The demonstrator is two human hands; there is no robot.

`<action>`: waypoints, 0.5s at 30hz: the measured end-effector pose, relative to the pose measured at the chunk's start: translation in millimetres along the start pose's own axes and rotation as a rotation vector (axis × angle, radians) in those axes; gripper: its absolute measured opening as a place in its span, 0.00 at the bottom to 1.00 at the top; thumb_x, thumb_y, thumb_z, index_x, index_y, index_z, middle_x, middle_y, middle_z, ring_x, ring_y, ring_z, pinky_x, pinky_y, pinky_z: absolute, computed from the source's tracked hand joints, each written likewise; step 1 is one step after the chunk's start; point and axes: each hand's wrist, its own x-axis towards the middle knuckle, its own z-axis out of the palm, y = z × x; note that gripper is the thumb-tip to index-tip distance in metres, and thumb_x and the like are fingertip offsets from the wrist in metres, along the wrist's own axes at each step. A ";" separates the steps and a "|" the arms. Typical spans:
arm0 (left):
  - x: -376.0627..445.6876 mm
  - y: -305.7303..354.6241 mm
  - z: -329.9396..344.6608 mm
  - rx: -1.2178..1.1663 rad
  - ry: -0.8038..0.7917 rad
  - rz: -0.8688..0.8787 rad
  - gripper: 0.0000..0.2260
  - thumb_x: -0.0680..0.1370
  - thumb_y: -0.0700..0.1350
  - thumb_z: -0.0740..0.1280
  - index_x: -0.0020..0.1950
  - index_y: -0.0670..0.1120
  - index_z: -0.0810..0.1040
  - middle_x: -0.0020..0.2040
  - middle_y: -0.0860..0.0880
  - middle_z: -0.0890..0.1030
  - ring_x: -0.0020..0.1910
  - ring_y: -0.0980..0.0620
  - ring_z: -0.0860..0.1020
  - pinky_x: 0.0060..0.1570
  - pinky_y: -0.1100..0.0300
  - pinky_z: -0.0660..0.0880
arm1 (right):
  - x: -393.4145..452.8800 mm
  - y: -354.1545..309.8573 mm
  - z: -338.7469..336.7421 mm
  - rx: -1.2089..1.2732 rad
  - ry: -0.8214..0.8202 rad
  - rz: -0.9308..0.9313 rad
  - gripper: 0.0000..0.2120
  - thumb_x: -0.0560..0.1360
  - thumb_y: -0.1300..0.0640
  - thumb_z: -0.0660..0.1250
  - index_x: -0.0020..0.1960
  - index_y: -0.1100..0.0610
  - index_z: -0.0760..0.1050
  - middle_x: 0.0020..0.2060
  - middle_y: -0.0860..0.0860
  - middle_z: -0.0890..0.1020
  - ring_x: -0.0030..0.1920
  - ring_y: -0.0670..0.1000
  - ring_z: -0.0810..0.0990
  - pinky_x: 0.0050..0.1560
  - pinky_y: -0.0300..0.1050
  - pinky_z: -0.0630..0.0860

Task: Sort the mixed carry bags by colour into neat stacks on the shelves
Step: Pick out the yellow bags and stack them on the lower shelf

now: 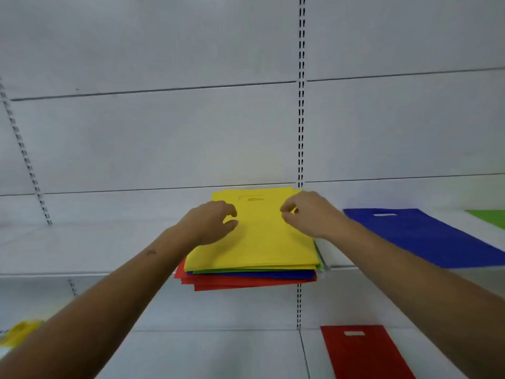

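Left hand (211, 221) loosely spread, right hand (306, 214) pinching top yellow bag (259, 242) of mixed stack (254, 280); unprinted.

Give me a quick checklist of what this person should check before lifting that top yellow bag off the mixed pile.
1. Top of the mixed pile is one colour: ok, a yellow bag lies uppermost.
2. Both hands at the bag: ok, the left hand and right hand are over its upper part.
3. Only one bag pinched: cannot tell; the right fingers curl at the edge, but the layers there are unclear.
4. Yellow destination: cannot tell; something yellow shows blurred at lower left.
5. Other colours started: ok, a blue bag, green bag and red bag lie apart.
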 end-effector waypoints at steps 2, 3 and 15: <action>0.8 -6.0 1.9 -0.016 -0.040 -0.060 0.17 0.80 0.55 0.59 0.66 0.49 0.73 0.65 0.49 0.75 0.61 0.49 0.73 0.60 0.52 0.72 | 3.6 12.0 19.1 -0.006 -0.077 0.168 0.13 0.77 0.52 0.65 0.48 0.61 0.82 0.48 0.56 0.84 0.50 0.56 0.81 0.48 0.49 0.77; 2.5 -10.3 5.7 -0.026 -0.066 -0.103 0.19 0.80 0.56 0.59 0.67 0.48 0.72 0.65 0.48 0.75 0.62 0.48 0.73 0.61 0.52 0.71 | 7.7 23.4 30.2 -0.004 -0.072 0.224 0.14 0.76 0.51 0.65 0.43 0.63 0.80 0.42 0.57 0.83 0.47 0.57 0.81 0.42 0.48 0.76; 11.7 -9.8 36.0 -0.106 -0.284 -0.357 0.27 0.81 0.60 0.53 0.67 0.39 0.69 0.66 0.40 0.73 0.63 0.42 0.72 0.59 0.53 0.69 | 26.5 52.7 23.0 0.122 -0.184 0.499 0.21 0.71 0.47 0.74 0.46 0.59 0.67 0.43 0.56 0.74 0.47 0.57 0.77 0.51 0.52 0.77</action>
